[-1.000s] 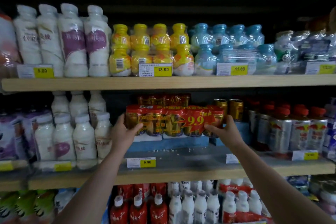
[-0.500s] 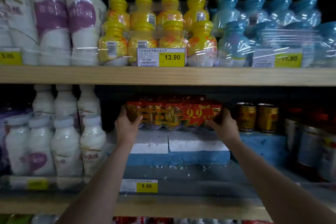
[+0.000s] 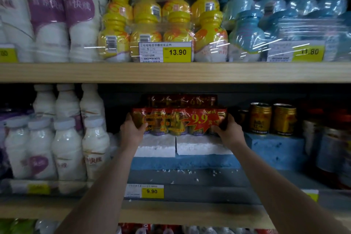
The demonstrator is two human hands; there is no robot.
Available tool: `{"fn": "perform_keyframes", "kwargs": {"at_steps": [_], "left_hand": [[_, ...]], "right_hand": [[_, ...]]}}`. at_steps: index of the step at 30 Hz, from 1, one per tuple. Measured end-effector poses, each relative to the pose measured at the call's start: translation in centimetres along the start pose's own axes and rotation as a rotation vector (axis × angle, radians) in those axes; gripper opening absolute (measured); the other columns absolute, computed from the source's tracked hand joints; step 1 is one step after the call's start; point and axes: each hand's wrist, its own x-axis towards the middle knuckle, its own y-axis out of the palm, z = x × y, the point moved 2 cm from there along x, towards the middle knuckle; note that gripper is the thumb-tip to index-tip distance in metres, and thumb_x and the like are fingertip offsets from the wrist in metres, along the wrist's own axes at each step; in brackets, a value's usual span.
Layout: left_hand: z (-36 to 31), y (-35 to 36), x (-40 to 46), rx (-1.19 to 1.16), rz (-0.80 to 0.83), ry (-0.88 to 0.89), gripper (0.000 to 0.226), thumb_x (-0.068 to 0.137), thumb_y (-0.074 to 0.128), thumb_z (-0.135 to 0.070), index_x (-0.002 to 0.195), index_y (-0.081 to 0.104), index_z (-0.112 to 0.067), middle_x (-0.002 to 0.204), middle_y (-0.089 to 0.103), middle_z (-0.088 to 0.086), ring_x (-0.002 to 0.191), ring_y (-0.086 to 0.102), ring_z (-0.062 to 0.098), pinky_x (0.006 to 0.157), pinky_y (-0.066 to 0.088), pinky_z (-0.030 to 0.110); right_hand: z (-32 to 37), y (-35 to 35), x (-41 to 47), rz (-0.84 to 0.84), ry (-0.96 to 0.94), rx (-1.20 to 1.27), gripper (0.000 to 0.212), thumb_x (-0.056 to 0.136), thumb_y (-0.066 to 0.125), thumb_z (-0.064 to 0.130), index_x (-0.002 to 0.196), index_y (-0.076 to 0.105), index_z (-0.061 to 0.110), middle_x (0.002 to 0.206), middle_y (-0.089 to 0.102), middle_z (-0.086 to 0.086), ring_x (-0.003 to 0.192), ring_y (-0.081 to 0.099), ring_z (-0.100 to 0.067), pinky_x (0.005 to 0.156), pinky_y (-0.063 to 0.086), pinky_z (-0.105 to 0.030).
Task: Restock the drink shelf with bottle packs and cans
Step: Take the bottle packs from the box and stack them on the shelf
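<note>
left hand (image 3: 131,133) and right hand (image 3: 230,132) clamp ends of red shrink-wrapped can pack (image 3: 179,121), keeping it level on white foam riser blocks (image 3: 201,146).

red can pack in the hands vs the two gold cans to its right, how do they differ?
The red can pack is shrink-wrapped with a 9.9 price burst; the two gold cans stand loose and unwrapped. The pack is gripped at its ends by the left hand and right hand; the cans are untouched. The pack sits over white foam blocks, the cans on a blue block. Both are on the middle shelf.
</note>
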Motion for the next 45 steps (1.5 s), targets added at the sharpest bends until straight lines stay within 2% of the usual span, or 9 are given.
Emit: {"fn": "perform_keyframes", "kwargs": {"at_steps": [6, 10, 14, 21, 27, 32, 39, 43, 45], "left_hand": [[-1.3, -1.6, -1.5, 0.194, 0.023, -0.114, 0.092, 0.082, 0.065, -0.036, 0.144, 0.009, 0.0, 0.137, 0.043, 0.026, 0.122, 0.045, 0.042, 0.092, 0.046, 0.049], [-5.0, -4.0, -6.9, 0.073, 0.021, 0.168, 0.059, 0.086, 0.059, -0.036, 0.135, 0.037, -0.01, 0.125, 0.054, 0.013, 0.109, 0.056, 0.031, 0.08, 0.047, 0.039], [-6.6, -5.9, -14.0, -0.029, 0.155, 0.418, 0.046, 0.086, 0.059, -0.037, 0.126, 0.048, -0.016, 0.115, 0.062, 0.004, 0.099, 0.06, 0.02, 0.08, 0.051, 0.037], [0.7, -5.6, -27.0, -0.079, 0.379, 0.579, 0.031, 0.082, 0.057, -0.038, 0.109, 0.056, -0.022, 0.102, 0.062, -0.002, 0.092, 0.061, 0.014, 0.074, 0.051, 0.03], [13.4, -2.5, -37.6, 0.002, 0.675, 0.328, 0.042, 0.082, 0.049, -0.048, 0.113, 0.058, -0.02, 0.107, 0.063, -0.001, 0.095, 0.062, 0.012, 0.076, 0.049, 0.024], [25.5, -0.5, -46.3, 0.102, 0.79, 0.069, 0.043, 0.077, 0.051, -0.051, 0.109, 0.062, -0.024, 0.106, 0.064, -0.005, 0.096, 0.062, 0.011, 0.078, 0.048, 0.023], [41.9, 3.6, -60.6, 0.092, 0.998, -0.259, 0.034, 0.073, 0.053, -0.054, 0.107, 0.046, -0.057, 0.111, 0.059, -0.01, 0.107, 0.057, 0.011, 0.089, 0.05, 0.036], [50.8, 8.1, -68.4, 0.144, 1.105, -0.277, 0.039, 0.078, 0.056, -0.047, 0.115, 0.058, -0.035, 0.115, 0.052, -0.016, 0.113, 0.052, 0.009, 0.093, 0.045, 0.027], [55.6, 10.1, -72.2, 0.179, 1.186, -0.271, 0.039, 0.084, 0.058, -0.039, 0.122, 0.054, -0.037, 0.123, 0.051, -0.017, 0.119, 0.048, 0.006, 0.098, 0.044, 0.028]], "right_hand": [[1.3, -2.6, -2.2, 0.062, -0.011, -0.081, 0.069, 0.08, 0.067, 0.036, 0.133, 0.033, 0.008, 0.124, 0.058, -0.015, 0.109, 0.056, -0.034, 0.08, 0.046, -0.037], [2.5, -6.0, -7.3, 0.087, -0.102, -0.089, 0.068, 0.085, 0.06, 0.038, 0.14, 0.032, 0.008, 0.136, 0.05, -0.013, 0.122, 0.049, -0.029, 0.094, 0.044, -0.039], [2.7, -8.1, -14.0, 0.138, -0.226, -0.165, 0.055, 0.087, 0.06, 0.032, 0.134, 0.042, 0.011, 0.133, 0.053, -0.013, 0.119, 0.051, -0.029, 0.094, 0.044, -0.038], [-2.8, -6.4, -26.0, 0.266, -0.183, -0.138, 0.049, 0.083, 0.065, 0.027, 0.129, 0.05, 0.016, 0.127, 0.058, -0.008, 0.114, 0.057, -0.022, 0.095, 0.047, -0.038], [-13.1, -0.2, -35.9, 0.53, -0.029, -0.191, 0.052, 0.083, 0.065, 0.029, 0.131, 0.049, 0.02, 0.13, 0.055, -0.005, 0.116, 0.055, -0.022, 0.093, 0.048, -0.039], [-23.5, 6.1, -44.0, 0.75, 0.191, -0.279, 0.056, 0.081, 0.066, 0.034, 0.133, 0.046, 0.024, 0.132, 0.055, -0.002, 0.118, 0.054, -0.021, 0.095, 0.043, -0.03], [-37.5, 14.3, -54.9, 0.95, 0.455, -0.307, 0.056, 0.08, 0.065, 0.034, 0.132, 0.045, 0.029, 0.135, 0.048, 0.0, 0.124, 0.046, -0.017, 0.099, 0.036, -0.025], [-48.3, 20.9, -62.5, 1.063, 0.553, -0.339, 0.057, 0.083, 0.061, 0.04, 0.135, 0.04, 0.032, 0.139, 0.045, 0.0, 0.123, 0.047, -0.017, 0.099, 0.04, -0.03], [-52.7, 23.9, -65.9, 1.109, 0.581, -0.345, 0.056, 0.085, 0.059, 0.039, 0.136, 0.039, 0.033, 0.141, 0.042, 0.001, 0.125, 0.045, -0.017, 0.1, 0.039, -0.03]]}}
